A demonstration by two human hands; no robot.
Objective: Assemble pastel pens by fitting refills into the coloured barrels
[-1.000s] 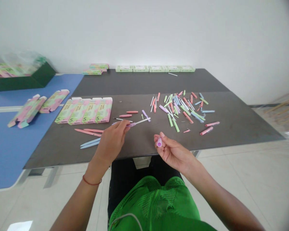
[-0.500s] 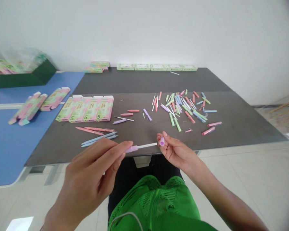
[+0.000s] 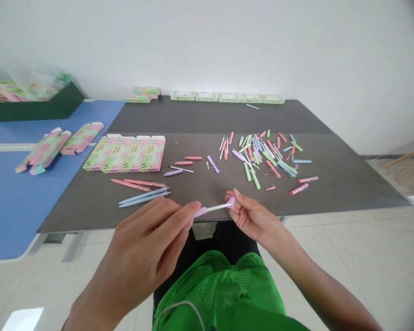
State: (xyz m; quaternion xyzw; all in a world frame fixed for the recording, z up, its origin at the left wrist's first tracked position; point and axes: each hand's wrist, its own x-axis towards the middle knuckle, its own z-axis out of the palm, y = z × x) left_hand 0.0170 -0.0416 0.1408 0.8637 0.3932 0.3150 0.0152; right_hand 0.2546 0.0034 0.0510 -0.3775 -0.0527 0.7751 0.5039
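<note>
Fingertips of a person's left hand (image 3: pixel 150 236) pinch a lilac pen section (image 3: pixel 200 212), from which a slim white refill (image 3: pixel 218 208) points across to the right hand (image 3: pixel 250 216). That hand holds a short lilac barrel (image 3: pixel 231 202) between thumb and fingers, its open mouth facing the refill. The refill's free end is at that mouth; whether just inside or only against the rim, I cannot tell from where I stand. Everything held is in the air at the near edge of a dark table (image 3: pixel 352 188).

The pieces look light, of smooth plastic that is probably a little slippery. Section and barrel seem stiff; the thin refill could bend if pushed off line. The thicker lilac parts look the safest places to hold.

Beyond the near edge is a drop to the tiled floor (image 3: pixel 348 248), so a slipped piece might be lost there. Two blue pens (image 3: pixel 143 196) lie just beyond the left knuckles, with pink pens (image 3: pixel 131 185) behind, leaving little room that way. A mixed heap of pen parts (image 3: pixel 271 147) sits farther back, apart from the right hand.
</note>
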